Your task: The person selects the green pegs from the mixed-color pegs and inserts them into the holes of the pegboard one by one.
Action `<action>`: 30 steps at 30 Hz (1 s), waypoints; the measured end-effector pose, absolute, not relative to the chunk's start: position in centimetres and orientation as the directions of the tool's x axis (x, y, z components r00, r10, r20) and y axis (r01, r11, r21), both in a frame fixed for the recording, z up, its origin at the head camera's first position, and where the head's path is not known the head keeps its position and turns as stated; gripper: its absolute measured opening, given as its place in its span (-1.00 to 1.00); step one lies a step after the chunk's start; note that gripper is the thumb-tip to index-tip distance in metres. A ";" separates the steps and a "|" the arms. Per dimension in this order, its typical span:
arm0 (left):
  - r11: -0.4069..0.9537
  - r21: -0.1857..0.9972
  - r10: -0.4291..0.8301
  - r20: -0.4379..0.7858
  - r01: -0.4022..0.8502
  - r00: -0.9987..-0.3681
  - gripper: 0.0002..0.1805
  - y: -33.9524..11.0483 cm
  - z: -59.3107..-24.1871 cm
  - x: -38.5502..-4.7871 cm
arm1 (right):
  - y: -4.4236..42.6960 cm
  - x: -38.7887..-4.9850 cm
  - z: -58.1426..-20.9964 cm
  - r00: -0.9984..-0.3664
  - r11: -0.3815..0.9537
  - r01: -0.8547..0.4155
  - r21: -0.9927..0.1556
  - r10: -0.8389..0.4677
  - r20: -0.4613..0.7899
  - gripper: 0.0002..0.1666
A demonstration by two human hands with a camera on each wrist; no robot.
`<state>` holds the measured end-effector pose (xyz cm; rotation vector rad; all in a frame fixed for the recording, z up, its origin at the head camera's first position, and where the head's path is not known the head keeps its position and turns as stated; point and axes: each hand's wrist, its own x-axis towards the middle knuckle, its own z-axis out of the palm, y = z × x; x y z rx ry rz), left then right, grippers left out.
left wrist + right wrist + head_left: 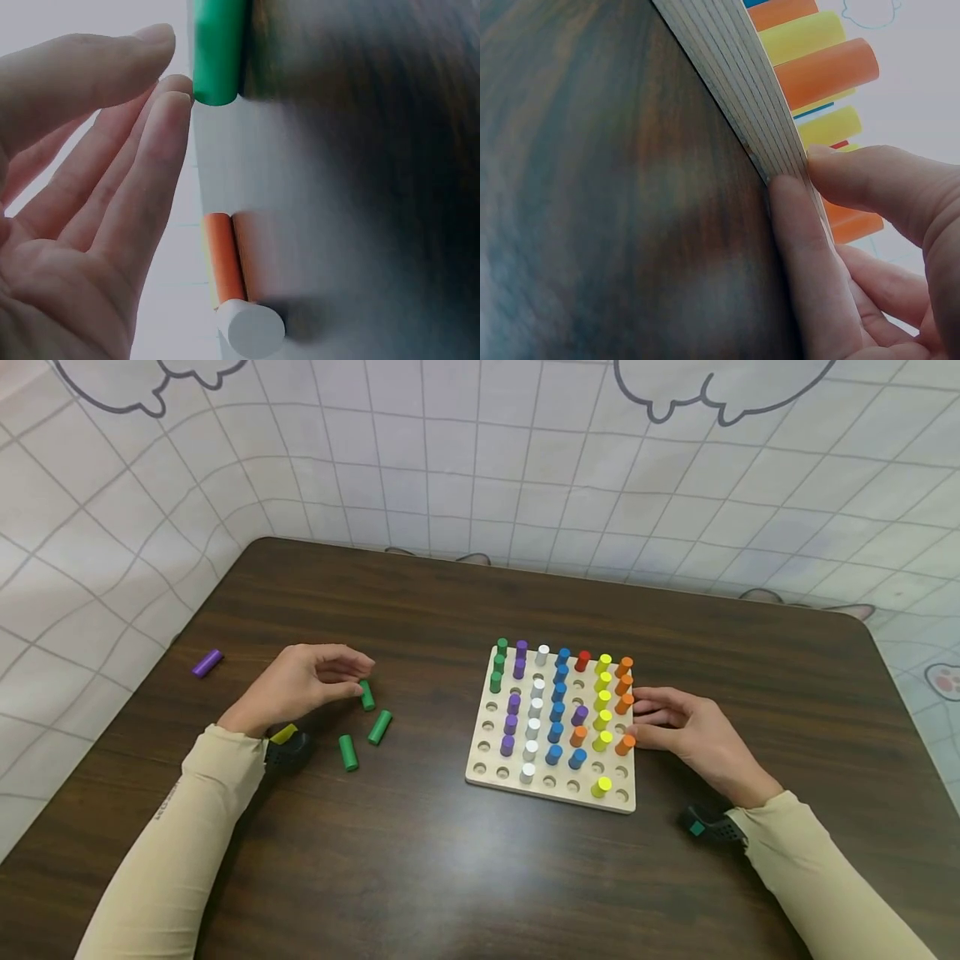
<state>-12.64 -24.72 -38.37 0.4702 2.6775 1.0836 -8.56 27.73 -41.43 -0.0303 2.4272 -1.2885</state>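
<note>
A square wooden pegboard point(498, 782) lies on the table, with green, purple, white, blue, red, yellow and orange pegs upright in many of its holes. At its right edge my right hand point(693, 735) holds the board, thumb at the top edge and a finger along the layered side point(727, 82). To the left, my left hand point(300, 681) hovers with fairly straight fingers at a loose green peg point(367, 695). In the left wrist view, its fingertips are beside a green peg point(217, 49), and the thumb is apart from it; whether they touch, I cannot tell.
Two more green pegs point(379, 727) point(348, 752) lie near the left hand. A purple peg point(207, 663) lies by the table's left edge. Beyond the dark wooden table point(420, 860) hangs a grid-patterned cloth point(480, 460). The left wrist view also shows orange point(225, 259) and white point(255, 330) pegs.
</note>
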 end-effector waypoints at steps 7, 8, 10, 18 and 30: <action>0.679 0.700 0.390 -0.089 0.220 -0.917 -0.65 -24.8 -38.6 -12.7 | 27.8 -8.5 -41.4 -0.923 0.565 0.161 -0.809 -0.205 -0.327 -0.05; 0.680 0.700 0.389 -0.091 0.220 -0.917 -0.65 -24.7 -38.6 -12.7 | 27.8 -8.5 -41.4 -0.923 0.565 0.159 -0.810 -0.206 -0.324 -0.05; 0.684 0.696 0.386 -0.091 0.219 -0.918 -0.64 -24.8 -38.5 -12.6 | 27.8 -8.5 -41.4 -0.924 0.564 0.154 -0.812 -0.209 -0.320 -0.06; 0.684 0.686 0.382 -0.049 0.246 -0.923 -0.63 -24.6 -38.4 -12.5 | 27.8 -8.5 -41.4 -0.926 0.557 0.149 -0.817 -0.211 -0.313 -0.09; 0.699 0.650 0.432 -0.052 0.298 -0.900 -0.61 -24.5 -38.6 -12.5 | 27.9 -8.6 -41.5 -0.924 0.570 0.147 -0.809 -0.213 -0.318 -0.05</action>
